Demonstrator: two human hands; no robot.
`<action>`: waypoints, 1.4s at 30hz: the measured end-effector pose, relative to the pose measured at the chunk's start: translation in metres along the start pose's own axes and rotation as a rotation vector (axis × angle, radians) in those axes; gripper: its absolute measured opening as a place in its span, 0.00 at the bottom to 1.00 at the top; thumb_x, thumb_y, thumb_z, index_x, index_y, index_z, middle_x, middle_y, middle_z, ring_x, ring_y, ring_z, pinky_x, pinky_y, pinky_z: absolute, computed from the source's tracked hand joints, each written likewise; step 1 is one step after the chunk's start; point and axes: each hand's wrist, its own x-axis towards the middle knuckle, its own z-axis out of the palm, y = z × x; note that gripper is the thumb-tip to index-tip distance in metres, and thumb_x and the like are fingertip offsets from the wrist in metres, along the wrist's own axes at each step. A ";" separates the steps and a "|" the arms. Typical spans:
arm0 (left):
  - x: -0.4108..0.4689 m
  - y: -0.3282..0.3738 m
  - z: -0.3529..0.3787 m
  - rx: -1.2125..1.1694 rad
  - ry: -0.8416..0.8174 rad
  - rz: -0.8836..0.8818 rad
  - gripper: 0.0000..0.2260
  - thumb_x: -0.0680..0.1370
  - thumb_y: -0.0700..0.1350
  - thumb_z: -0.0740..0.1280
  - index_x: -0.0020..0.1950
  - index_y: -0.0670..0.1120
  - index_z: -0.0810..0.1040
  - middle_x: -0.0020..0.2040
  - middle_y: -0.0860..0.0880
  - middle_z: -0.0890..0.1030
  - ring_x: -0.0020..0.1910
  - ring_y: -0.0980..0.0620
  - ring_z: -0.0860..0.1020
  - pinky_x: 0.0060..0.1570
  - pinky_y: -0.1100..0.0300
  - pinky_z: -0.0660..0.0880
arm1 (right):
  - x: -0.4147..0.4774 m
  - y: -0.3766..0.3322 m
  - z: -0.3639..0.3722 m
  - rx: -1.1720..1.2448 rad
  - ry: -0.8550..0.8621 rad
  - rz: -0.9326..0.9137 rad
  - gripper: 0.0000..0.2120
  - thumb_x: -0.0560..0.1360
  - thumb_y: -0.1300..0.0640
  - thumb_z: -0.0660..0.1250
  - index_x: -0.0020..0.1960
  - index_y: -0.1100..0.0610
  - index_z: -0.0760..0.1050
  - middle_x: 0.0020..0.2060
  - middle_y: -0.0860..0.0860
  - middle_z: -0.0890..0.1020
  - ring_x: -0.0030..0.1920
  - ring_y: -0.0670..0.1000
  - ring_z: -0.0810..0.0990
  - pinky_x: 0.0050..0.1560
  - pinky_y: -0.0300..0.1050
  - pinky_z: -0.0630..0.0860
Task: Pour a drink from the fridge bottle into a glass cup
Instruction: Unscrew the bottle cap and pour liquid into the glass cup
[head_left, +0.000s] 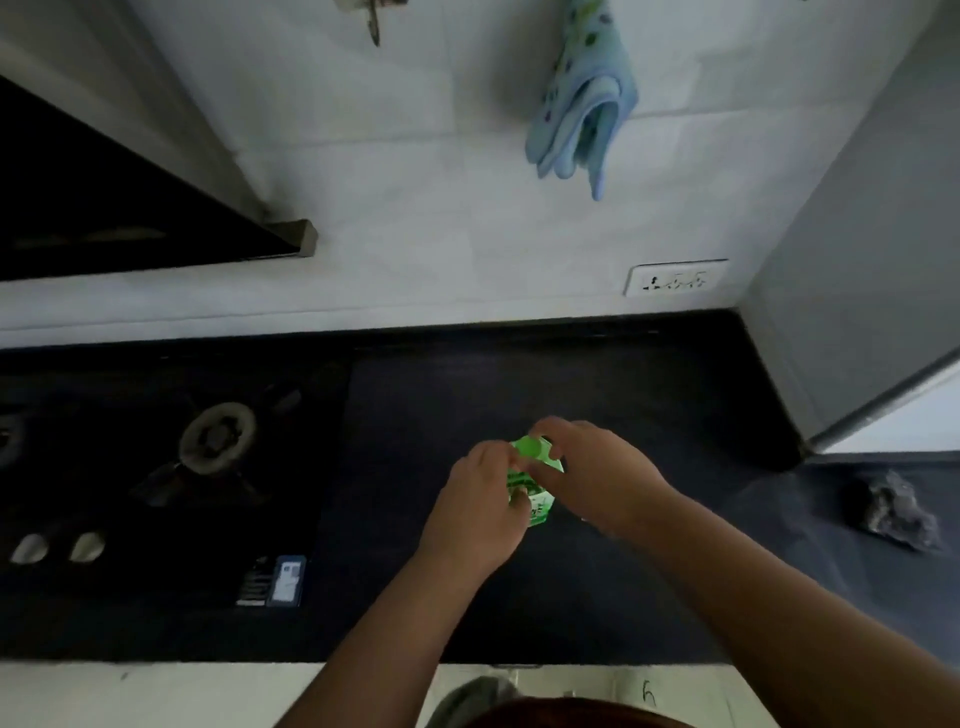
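A green bottle (535, 493) with a green cap (529, 448) and a white-green label stands upright on the dark counter (597, 395), seen from above. My left hand (475, 514) is wrapped around the bottle's body from the left. My right hand (592, 475) reaches over from the right, its fingertips closed on the cap. Most of the bottle is hidden by both hands. No glass cup is in view.
A black gas stove (218, 436) with a burner and two knobs fills the counter's left part. A grey crumpled cloth (898, 512) lies at the right. The grey fridge side (852, 312) rises at the right; a blue cloth (584, 104) hangs on the tiled wall.
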 end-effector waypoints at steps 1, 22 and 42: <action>-0.001 0.001 0.001 -0.020 0.015 -0.020 0.13 0.79 0.43 0.66 0.63 0.50 0.73 0.64 0.54 0.73 0.62 0.53 0.73 0.58 0.53 0.76 | 0.004 -0.001 0.000 -0.022 -0.015 -0.016 0.16 0.77 0.36 0.61 0.60 0.43 0.71 0.53 0.48 0.78 0.47 0.51 0.80 0.45 0.49 0.78; 0.003 0.004 -0.036 -0.237 0.037 -0.095 0.40 0.64 0.60 0.79 0.73 0.62 0.67 0.67 0.62 0.73 0.68 0.59 0.72 0.66 0.58 0.71 | -0.006 -0.027 -0.064 -0.087 0.069 -0.267 0.10 0.77 0.41 0.64 0.57 0.41 0.69 0.49 0.42 0.77 0.47 0.48 0.78 0.45 0.47 0.75; -0.007 0.092 -0.076 -0.260 0.385 0.185 0.27 0.63 0.62 0.76 0.60 0.64 0.73 0.52 0.62 0.80 0.51 0.64 0.79 0.53 0.54 0.80 | -0.040 -0.049 -0.141 -0.130 0.535 0.032 0.20 0.76 0.35 0.54 0.44 0.51 0.69 0.34 0.47 0.76 0.34 0.50 0.73 0.32 0.42 0.63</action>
